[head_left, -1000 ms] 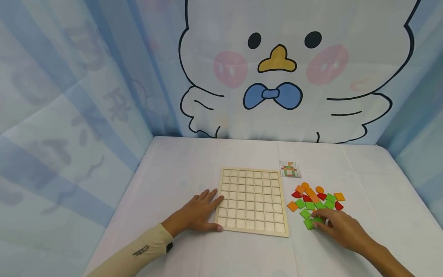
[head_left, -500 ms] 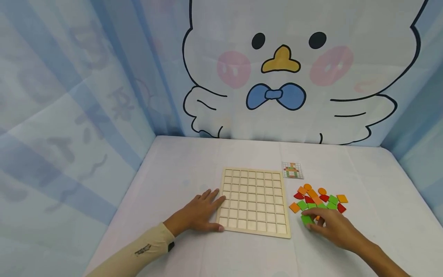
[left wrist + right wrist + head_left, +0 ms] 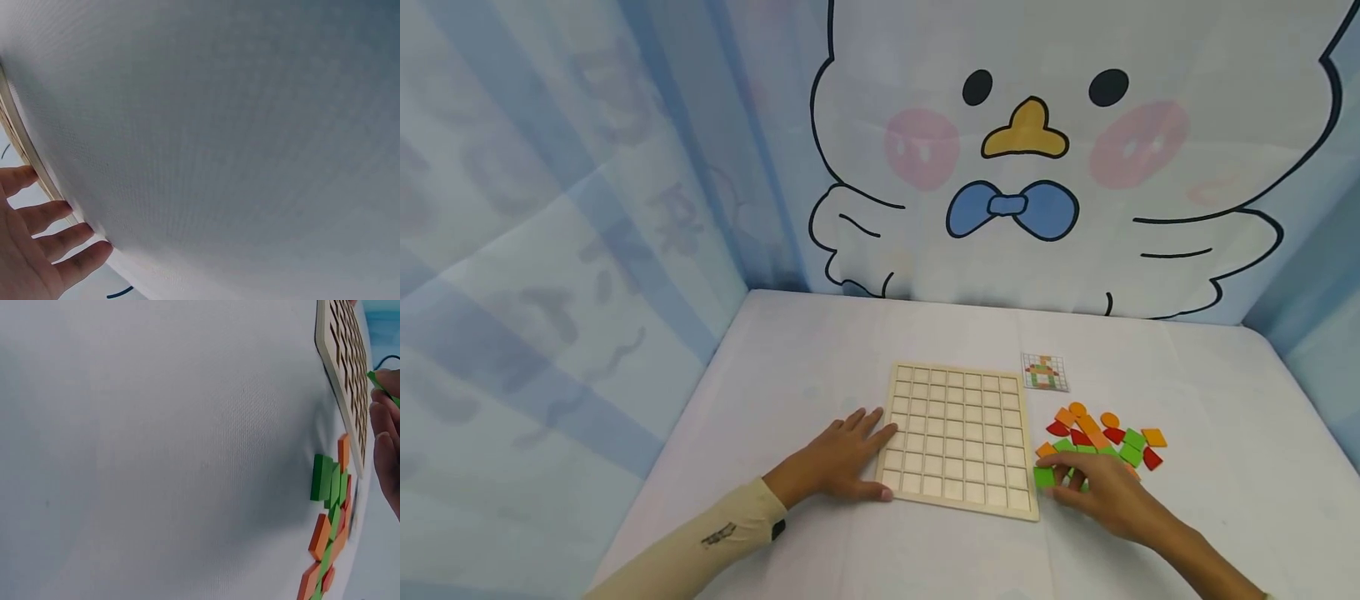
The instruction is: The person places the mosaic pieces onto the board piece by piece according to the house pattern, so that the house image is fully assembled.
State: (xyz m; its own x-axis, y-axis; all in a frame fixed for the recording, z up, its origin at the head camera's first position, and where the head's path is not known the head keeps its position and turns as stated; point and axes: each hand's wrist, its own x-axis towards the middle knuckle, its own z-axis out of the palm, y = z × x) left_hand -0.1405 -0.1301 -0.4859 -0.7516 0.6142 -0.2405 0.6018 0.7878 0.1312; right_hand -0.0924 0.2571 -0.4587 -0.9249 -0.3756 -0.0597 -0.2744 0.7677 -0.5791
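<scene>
A light wooden board (image 3: pixel 955 429) with a square grid of shallow cells lies on the table. My left hand (image 3: pixel 842 465) is spread flat at the board's left edge, fingertips on the rim and thumb by the near corner. In the right wrist view a green square tile (image 3: pixel 375 380) is pinched between the thumb and fingers of my right hand (image 3: pixel 1097 492). That tile is raised above the table, beside the board's lower right edge. Below and behind the hand spreads a loose pile of orange, red and green tiles, partly covered by it.
A small pattern card (image 3: pixel 1045 372) printed with a coloured grid figure lies beyond the pile, by the board's far right corner. The white-covered table (image 3: pixel 820 342) ends at a cloth backdrop (image 3: pixel 925 250) with a cartoon bird.
My right hand has picked up the green tile from the near side of the pile and carried it left toward the board. The left hand has stayed at the board's edge.
</scene>
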